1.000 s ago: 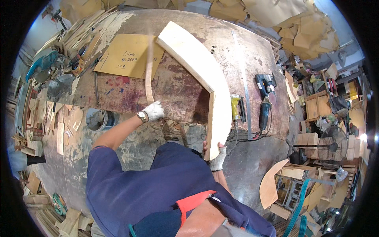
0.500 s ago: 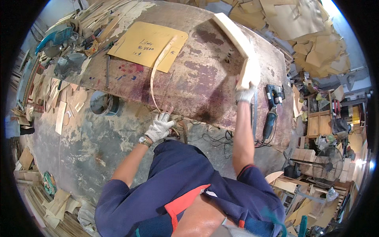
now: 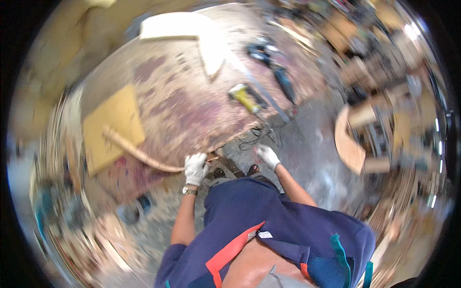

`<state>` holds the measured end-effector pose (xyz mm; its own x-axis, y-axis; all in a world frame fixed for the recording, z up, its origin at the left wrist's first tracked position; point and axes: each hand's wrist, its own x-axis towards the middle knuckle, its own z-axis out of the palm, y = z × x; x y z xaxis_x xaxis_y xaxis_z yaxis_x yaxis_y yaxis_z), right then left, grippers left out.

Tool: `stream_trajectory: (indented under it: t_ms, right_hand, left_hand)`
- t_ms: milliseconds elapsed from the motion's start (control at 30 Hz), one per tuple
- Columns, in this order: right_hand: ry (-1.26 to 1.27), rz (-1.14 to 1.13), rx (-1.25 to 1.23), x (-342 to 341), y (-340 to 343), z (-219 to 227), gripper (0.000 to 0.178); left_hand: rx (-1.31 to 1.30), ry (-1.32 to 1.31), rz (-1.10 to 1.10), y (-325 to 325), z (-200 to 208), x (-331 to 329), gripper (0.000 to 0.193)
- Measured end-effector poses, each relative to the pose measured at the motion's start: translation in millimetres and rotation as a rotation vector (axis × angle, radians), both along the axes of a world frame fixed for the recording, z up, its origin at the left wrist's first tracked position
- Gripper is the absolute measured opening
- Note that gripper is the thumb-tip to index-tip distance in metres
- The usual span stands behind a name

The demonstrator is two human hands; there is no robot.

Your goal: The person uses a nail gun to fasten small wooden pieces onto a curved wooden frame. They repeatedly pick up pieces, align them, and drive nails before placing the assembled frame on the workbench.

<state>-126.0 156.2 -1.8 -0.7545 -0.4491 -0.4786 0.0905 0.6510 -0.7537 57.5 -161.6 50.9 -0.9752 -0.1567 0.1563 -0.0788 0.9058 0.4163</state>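
Fingers on our left hand [image 3: 195, 168] are curled round one end of the thin curved wood strip [image 3: 142, 156], right at the near edge of the table [image 3: 180, 108]; its other end is over the yellow sheet [image 3: 114, 114]. Our right hand [image 3: 268, 157] is past that edge, fingers bent but blurry, can't tell how wide. Roomy stretch of tabletop between strip and yellow-green tool [image 3: 247, 99].

Tan strip [image 3: 138, 152], yellow sheet [image 3: 115, 124], navy shirt [image 3: 278, 216], purple-blotched brown tabletop [image 3: 168, 113]
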Motion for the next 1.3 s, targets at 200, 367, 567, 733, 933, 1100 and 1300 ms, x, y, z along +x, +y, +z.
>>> stream_trajectory:
  t_ms: [200,367,567,733,933,1100,1300]
  right_hand:
    - [-0.011,-0.488,0.661,159,277,-79,0.047]
    - [-0.471,-1.710,0.132,283,309,-102,0.052]
    - [-0.936,-1.568,-0.011,396,303,-217,0.044]
    - [-0.622,-1.093,0.254,358,344,-223,0.048]
    - [-0.358,-1.601,0.163,242,454,-152,0.040]
    - [-0.256,-1.595,0.314,197,522,-140,0.042]
    - [-0.456,-1.576,0.079,150,532,-146,0.046]
  left_hand:
    - [0.148,0.390,0.198,-26,-6,-93,0.015]
    - [-0.317,0.056,0.414,-57,7,-180,0.064]
    - [-0.116,0.166,0.170,117,23,-270,0.067]
    - [0.084,-0.052,-0.218,355,12,-317,0.065]
    - [0.089,0.117,-0.774,569,28,-312,0.064]
    - [0.153,0.021,-0.893,641,21,-355,0.065]
    - [0.220,0.010,-0.836,690,-4,-429,0.053]
